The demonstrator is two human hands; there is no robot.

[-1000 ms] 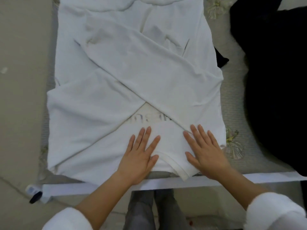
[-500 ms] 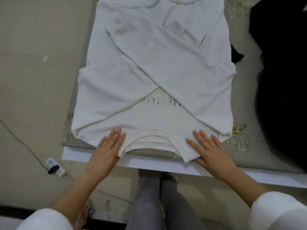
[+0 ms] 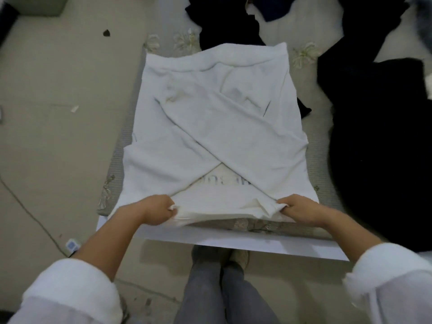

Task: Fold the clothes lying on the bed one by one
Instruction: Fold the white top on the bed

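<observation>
A white long-sleeved shirt lies flat on the bed, its two sleeves crossed over the body and faint lettering showing near the collar. The collar end faces me at the bed's near edge. My left hand pinches the near left corner of the shirt, and my right hand pinches the near right corner. Both fists are closed on the fabric, and the near edge is slightly lifted and bunched between them.
The bed has a grey cover with pale flower embroidery and a white base edge. Dark clothes are piled on its right side and at the far end. A beige floor with a cable and plug lies to the left.
My hands went from lying flat and open by the collar to gripping the shirt's two near corners. My left hand slid left first. The view pulled back.
</observation>
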